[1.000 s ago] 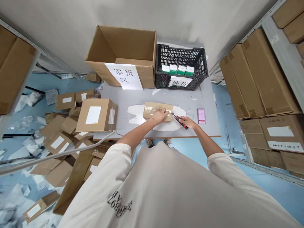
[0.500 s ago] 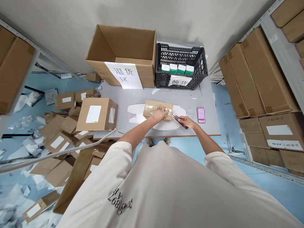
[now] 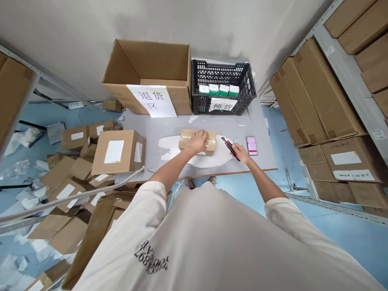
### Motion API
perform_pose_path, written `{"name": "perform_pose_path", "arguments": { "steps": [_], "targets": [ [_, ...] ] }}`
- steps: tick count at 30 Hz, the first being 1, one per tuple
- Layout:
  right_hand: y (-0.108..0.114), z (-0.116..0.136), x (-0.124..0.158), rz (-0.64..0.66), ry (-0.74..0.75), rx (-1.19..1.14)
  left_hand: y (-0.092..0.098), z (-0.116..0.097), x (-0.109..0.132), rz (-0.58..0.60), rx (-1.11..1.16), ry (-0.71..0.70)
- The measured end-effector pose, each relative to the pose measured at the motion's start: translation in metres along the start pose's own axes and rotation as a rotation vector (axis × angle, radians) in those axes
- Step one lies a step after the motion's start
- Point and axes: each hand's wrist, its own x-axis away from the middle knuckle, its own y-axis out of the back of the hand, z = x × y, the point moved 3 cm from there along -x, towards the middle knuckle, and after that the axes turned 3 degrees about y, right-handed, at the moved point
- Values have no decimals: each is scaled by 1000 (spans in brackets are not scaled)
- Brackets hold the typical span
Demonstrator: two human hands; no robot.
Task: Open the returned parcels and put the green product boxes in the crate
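A small taped cardboard box lies on the table's worn white patch, clear tape shining at its ends. My left hand is laid over the top of it, fingers curled across and holding it down. To the right, my right hand grips a red and black utility knife. The knife points up and left, its tip apart from the box. A phone with a pink screen rests just right of that hand.
Behind stand a big open carton with a paper sign and a black plastic crate holding several white-green boxes. A labelled carton sits at the table's left end. A pale cable crosses in front. Shelved cartons line the right.
The knife has pulled back right from the box's right end. My left hand has shifted back from that end toward the box's middle. The whole view has also shifted slightly.
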Motion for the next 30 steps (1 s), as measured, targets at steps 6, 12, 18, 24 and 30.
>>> {"name": "perform_pose_path", "arguments": {
  "steps": [6,12,18,24,30],
  "targets": [
    [-12,17,8,-1,266,401,-7,8,-8,14,-8,7],
    [-22,17,5,-17,278,700,-12,7,-20,74,-29,36],
    [-20,9,-1,-18,286,663,-10,6,-22,42,-22,38],
    [-25,4,-3,-66,291,597,-21,5,-6,-50,8,-17],
    [-38,-6,-6,-139,311,594,-33,4,-1,-98,66,18]
  ]
}}
